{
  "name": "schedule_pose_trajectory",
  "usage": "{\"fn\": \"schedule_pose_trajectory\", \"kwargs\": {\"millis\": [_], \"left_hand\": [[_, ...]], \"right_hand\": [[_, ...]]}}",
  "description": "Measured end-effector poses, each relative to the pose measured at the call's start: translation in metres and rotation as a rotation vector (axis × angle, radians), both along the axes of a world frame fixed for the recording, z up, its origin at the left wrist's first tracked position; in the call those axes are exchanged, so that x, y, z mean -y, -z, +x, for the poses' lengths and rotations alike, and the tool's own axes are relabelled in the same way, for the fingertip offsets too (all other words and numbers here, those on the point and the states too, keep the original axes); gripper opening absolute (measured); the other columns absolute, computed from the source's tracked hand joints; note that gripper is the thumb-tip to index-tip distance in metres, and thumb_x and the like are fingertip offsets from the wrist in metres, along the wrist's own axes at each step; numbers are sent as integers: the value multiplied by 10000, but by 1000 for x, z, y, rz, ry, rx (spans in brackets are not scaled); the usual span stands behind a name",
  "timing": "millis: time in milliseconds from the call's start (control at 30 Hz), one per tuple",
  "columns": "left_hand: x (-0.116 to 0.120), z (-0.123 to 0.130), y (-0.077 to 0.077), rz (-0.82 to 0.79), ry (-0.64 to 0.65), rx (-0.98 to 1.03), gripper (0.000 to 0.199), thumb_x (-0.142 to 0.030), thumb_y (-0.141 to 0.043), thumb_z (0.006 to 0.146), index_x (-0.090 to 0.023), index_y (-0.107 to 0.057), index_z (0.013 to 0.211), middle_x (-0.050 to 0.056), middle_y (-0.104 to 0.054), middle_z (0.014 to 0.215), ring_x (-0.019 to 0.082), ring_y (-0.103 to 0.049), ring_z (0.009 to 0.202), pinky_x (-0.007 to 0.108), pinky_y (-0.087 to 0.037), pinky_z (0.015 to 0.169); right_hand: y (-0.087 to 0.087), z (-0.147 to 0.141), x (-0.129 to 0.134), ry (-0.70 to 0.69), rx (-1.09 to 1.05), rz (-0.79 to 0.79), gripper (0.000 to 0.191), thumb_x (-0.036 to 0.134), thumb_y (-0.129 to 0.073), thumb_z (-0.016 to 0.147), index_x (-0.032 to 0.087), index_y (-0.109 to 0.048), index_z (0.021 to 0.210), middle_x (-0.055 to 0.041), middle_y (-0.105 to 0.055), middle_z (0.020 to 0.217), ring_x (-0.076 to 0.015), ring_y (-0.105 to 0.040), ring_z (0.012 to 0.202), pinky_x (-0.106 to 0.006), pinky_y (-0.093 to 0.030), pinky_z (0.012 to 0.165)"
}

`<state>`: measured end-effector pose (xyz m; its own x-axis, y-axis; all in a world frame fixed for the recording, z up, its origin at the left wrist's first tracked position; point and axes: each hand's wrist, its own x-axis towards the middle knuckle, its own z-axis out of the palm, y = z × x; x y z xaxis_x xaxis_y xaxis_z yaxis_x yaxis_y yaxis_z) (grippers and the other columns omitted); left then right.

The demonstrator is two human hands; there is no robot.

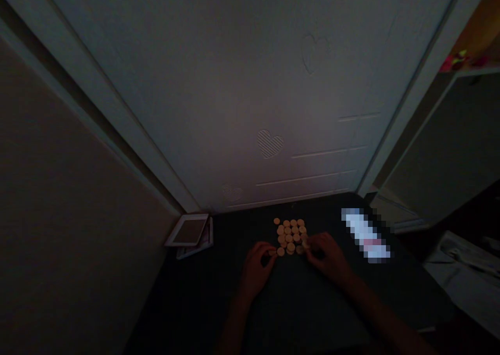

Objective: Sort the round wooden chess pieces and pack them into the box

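Note:
Several round, tan, coin-like discs (pixel 288 238) lie in rough rows on a dark tabletop (pixel 219 282), some of them overlapping. One separate disc (pixel 276 221) sits just off the back left corner of the group. At the front left corner, my left hand (pixel 258 264) pinches a disc between thumb and finger. My right hand (pixel 325 253) is at the right side of the group, its thumb and fingertips closed on a disc at the front right corner.
Flat, pale-framed items (pixel 190 231) are stacked at the table's back left. A bright, pixelated object (pixel 365 235) lies at the right. Behind the table stands a pale panel (pixel 219 110) with heart patterns. White cloth or paper (pixel 464 277) is at the far right.

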<state>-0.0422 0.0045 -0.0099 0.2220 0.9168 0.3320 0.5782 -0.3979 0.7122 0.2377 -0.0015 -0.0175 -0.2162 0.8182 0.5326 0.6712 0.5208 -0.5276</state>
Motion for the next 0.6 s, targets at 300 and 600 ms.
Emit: {"fn": "schedule_pose_trajectory", "kwargs": {"millis": [300, 600], "left_hand": [[6, 3, -8, 93, 11, -84, 189, -270, -654, 915, -262, -679, 1102, 66, -665, 1160, 243, -636, 1094, 476, -515, 1002], [13, 31, -20, 212, -7, -239, 269, -281, -642, 937, -276, -651, 1206, 73, -676, 1231, 279, -583, 1169, 477, -473, 972]], "right_hand": [[12, 33, -13, 169, -90, -34, 188, 355, -602, 932, 255, -667, 1077, -94, -711, 1070, -276, -666, 986, -457, -568, 851], [17, 30, -19, 149, -34, -76, 209, 402, -571, 964, 259, -699, 1047, -82, -733, 1043, -271, -677, 963, -461, -552, 852]]}}
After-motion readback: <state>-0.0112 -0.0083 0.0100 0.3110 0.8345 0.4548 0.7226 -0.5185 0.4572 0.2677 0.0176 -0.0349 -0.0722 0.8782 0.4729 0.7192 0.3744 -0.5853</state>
